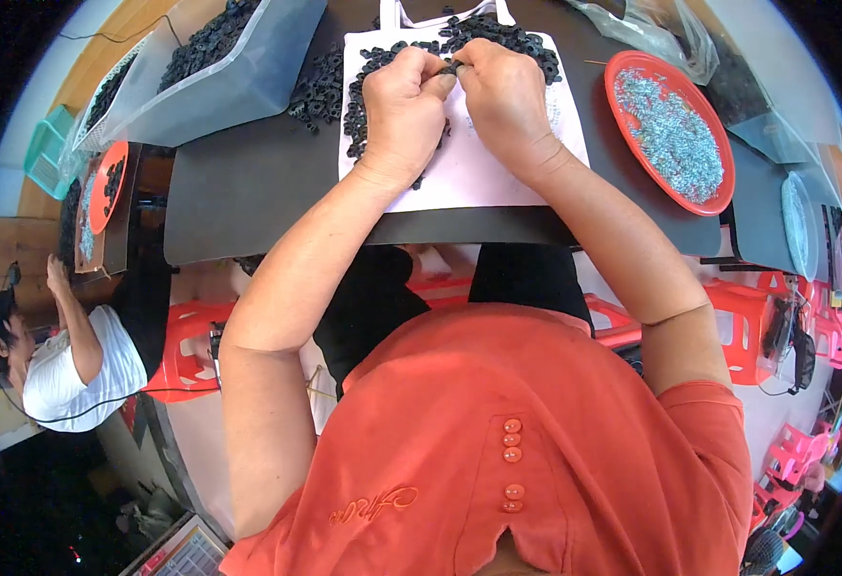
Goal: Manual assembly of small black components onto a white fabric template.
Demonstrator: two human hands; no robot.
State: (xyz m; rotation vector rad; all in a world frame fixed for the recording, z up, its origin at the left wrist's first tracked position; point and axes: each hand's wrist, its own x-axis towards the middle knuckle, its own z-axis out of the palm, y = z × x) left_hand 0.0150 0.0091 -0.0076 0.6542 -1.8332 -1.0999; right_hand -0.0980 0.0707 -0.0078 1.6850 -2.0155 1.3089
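Observation:
My left hand [406,110] and my right hand [505,96] meet fingertip to fingertip over a pale pink cloth bag [478,178] on the dark table. Pinched between them is a small black part [451,68], mostly covered by my fingers, so its exact kind does not show. Loose black parts [512,40] of the same look lie heaped on the bag's far side and along its left edge. To the right stands a red plate [622,69] spread with many tiny silvery metal pieces [670,134].
A large translucent bin [219,115] of black parts stands at the left, with more parts [320,91] spilled beside it. A clear plastic bag [665,38] lies at the far right. Another person [85,355] in a white shirt sits left, near an orange plate [107,187].

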